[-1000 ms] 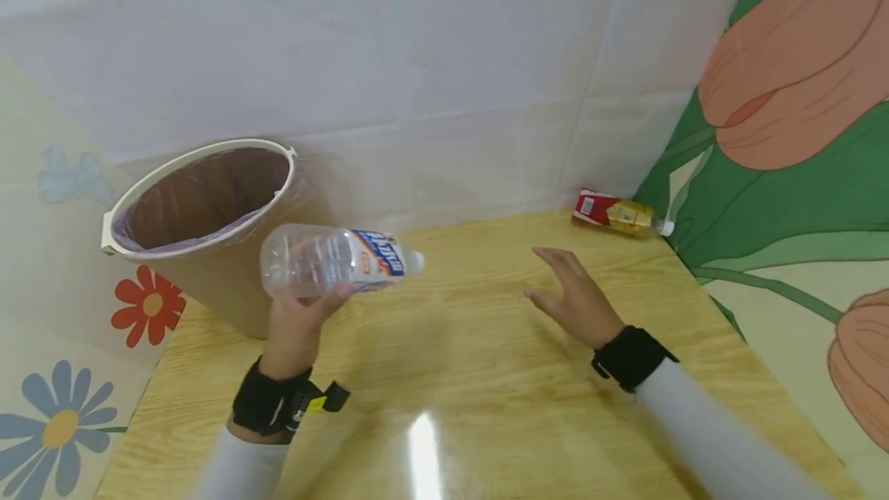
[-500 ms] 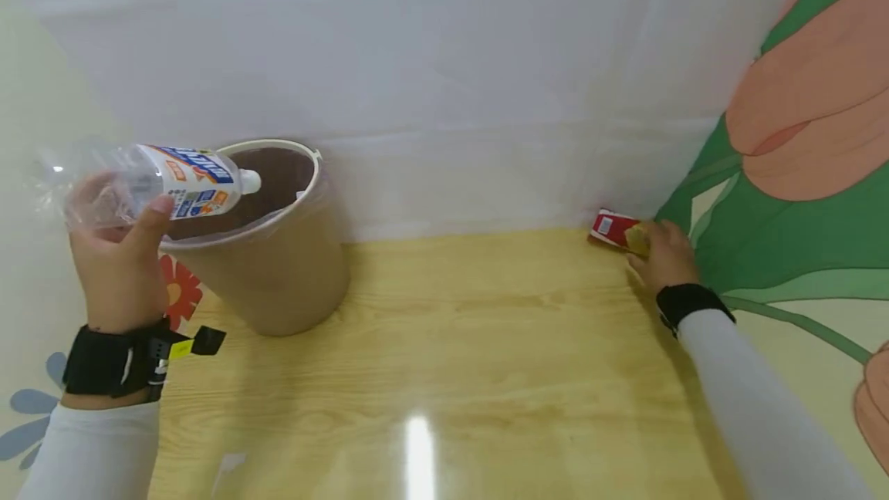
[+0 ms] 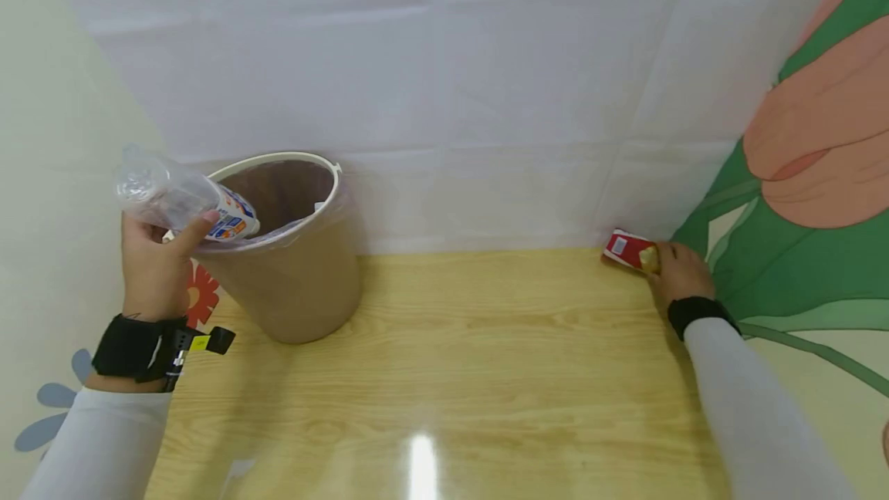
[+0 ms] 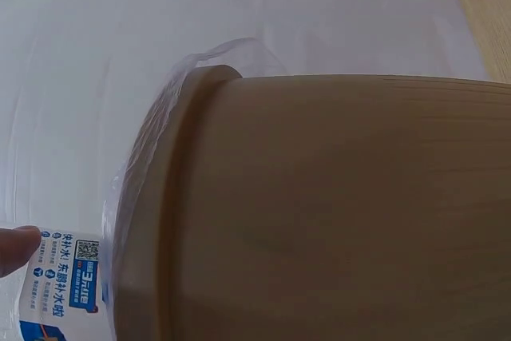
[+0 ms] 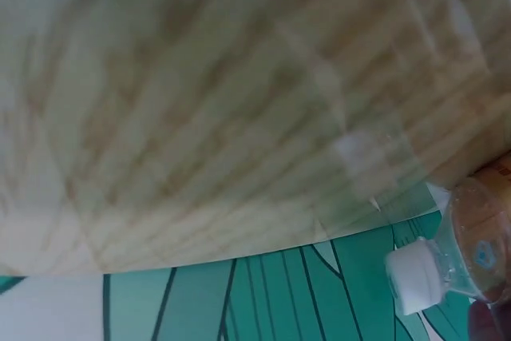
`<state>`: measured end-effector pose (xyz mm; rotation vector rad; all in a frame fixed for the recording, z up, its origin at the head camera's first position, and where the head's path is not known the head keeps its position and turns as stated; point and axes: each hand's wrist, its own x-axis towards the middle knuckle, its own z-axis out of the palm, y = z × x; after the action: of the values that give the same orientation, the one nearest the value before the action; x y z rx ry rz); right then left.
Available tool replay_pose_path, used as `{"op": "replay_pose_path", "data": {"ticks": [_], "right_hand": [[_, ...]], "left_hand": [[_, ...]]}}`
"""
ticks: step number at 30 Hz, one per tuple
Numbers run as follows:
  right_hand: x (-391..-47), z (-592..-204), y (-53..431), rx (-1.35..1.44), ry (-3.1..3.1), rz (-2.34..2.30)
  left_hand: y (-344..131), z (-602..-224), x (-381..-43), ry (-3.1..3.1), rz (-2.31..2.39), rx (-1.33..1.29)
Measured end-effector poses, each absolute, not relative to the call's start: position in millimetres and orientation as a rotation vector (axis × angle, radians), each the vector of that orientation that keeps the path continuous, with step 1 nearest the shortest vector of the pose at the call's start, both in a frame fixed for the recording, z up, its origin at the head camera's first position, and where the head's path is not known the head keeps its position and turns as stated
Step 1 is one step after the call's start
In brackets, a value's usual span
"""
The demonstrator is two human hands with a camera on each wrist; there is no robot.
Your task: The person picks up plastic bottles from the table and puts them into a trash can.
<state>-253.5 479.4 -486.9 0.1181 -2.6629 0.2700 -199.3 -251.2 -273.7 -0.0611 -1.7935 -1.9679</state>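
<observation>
My left hand point(image 3: 156, 272) grips a clear plastic bottle point(image 3: 177, 195) with a white, blue and orange label. The bottle tilts cap end down into the mouth of a brown trash bin point(image 3: 305, 292), over its near left rim. In the left wrist view the thumb point(image 4: 17, 250) lies against the label point(image 4: 68, 277), beside the bin's lined edge. At the back right corner of the table, my right hand point(image 3: 684, 272) grips a lying bottle with a red and gold label point(image 3: 628, 249). Its white cap point(image 5: 415, 277) shows in the right wrist view; the hand covers that end in the head view.
A thin clear bag point(image 4: 136, 157) lines the bin. The wood-grain table point(image 3: 472, 361) stretches between the two hands. Behind it hangs a white sheet point(image 3: 486, 99), and a flower-patterned wall point(image 3: 819, 176) rises on the right.
My left hand has carried the clear bottle left, then tipped it into the bin's mouth. My right hand has reached right and taken hold of the red and gold bottle.
</observation>
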Motion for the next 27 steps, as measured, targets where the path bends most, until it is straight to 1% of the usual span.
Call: {"op": "replay_pose_path", "data": {"ticks": [9,13,15,17,21,24,27], "right_hand": [[-251.4,-478.9,462.6,0.165,-2.577,0.312],[-251.9,-473.6,439.9,0.210,-2.502,0.440],[-246.6,-467.4,422.1,0.226,-2.481,0.518],[-237.3,-460.3,401.9,0.254,-2.460,0.577],[-207.7,-443.1,356.1,0.357,-2.415,0.668],[-182.5,-431.7,321.3,0.450,-2.376,0.740],[-157.8,-422.7,287.8,0.531,-2.361,0.832]], "left_hand": [[-246.3,-268.5,-205.6,-1.752,-1.971,-0.080],[-244.4,-261.0,-206.5,-1.746,-1.952,-0.058],[-240.2,-258.7,-203.9,-1.731,-1.931,-0.077],[-232.0,-258.6,-199.2,-1.706,-1.925,-0.161],[-205.9,-269.5,-184.6,-1.724,-1.911,-0.490],[-180.9,-288.4,-172.7,-1.820,-1.914,-0.732],[-149.6,-315.7,-162.3,-1.951,-1.917,-0.881]]}}
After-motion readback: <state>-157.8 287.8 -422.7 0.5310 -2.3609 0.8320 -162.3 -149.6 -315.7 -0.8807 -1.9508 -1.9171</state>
